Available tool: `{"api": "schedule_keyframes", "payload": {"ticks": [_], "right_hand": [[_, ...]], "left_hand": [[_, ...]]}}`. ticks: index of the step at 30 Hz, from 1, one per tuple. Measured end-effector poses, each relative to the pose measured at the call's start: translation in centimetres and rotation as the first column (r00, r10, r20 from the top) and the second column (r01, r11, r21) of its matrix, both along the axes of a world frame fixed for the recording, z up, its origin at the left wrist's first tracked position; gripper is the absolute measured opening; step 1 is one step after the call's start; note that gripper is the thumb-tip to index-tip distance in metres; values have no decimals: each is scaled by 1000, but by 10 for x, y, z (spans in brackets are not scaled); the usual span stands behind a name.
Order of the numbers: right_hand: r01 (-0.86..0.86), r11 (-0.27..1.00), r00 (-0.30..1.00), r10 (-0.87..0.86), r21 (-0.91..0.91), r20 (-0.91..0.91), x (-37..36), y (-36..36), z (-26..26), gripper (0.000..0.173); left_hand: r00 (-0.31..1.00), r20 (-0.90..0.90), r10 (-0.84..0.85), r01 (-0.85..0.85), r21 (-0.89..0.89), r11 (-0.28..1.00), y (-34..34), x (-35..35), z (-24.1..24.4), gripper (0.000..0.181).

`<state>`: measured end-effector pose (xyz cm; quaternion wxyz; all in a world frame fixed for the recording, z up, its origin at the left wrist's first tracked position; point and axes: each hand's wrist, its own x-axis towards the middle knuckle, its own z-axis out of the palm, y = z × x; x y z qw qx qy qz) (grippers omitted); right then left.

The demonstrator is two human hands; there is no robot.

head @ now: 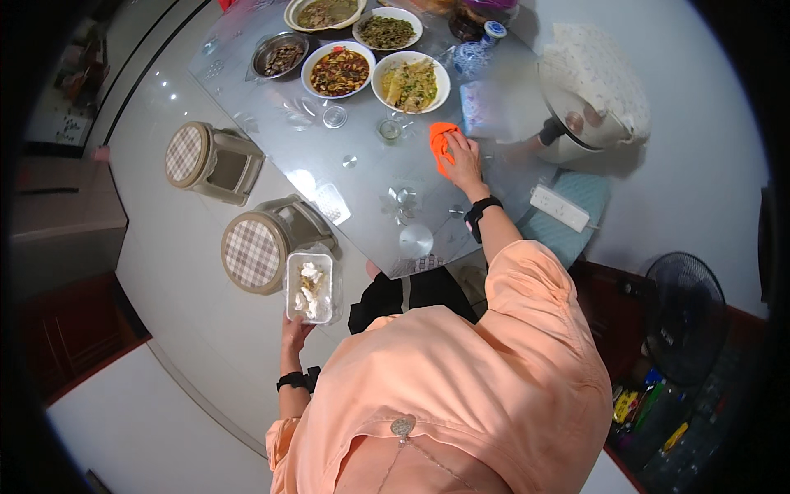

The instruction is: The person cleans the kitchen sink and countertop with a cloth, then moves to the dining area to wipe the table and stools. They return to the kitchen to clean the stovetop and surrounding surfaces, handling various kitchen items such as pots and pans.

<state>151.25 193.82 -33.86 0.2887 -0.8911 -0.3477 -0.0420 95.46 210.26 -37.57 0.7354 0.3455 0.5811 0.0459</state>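
Observation:
My right hand [463, 162] presses an orange cloth [440, 147] on the glass tabletop [370, 179], beside a tissue packet [475, 110] and to the right of a small clear glass [389, 129]. Low on the left, away from the table, my left hand [298, 330] grips the near end of a clear plastic container [310, 287]. Crumpled white tissues and brownish scraps lie inside it. Beyond the cloth stand a white bowl of yellowish food with green bits [436, 92] and a bowl of reddish stir-fry [305, 77].
Two plaid-topped stools [252, 252] stand left of the table. More dishes [386, 13] fill its far side. At right are a glass-lidded pot [568, 145], a white power strip [560, 208] on a teal padded seat [574, 182], and a black fan [685, 318].

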Motion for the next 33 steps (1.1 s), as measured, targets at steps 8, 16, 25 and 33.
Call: {"api": "schedule_keyframes", "payload": {"ticks": [8, 16, 25, 33], "right_hand": [[-168, 981, 985, 172, -95, 35, -80, 8, -44, 46], [-735, 670, 582, 704, 108, -406, -257, 44, -13, 49], [-71, 888, 604, 400, 454, -689, -109, -65, 36, 40], [44, 975, 994, -21, -216, 105, -149, -39, -43, 52]], "left_hand": [[976, -166, -141, 137, -35, 990, -9, 59, -25, 57], [977, -43, -210, 208, -60, 976, -23, 92, -14, 62], [989, -9, -146, 144, -122, 982, -32, 79, -25, 61], [998, -42, -45, 41, -77, 996, -41, 61, -17, 63]]}}
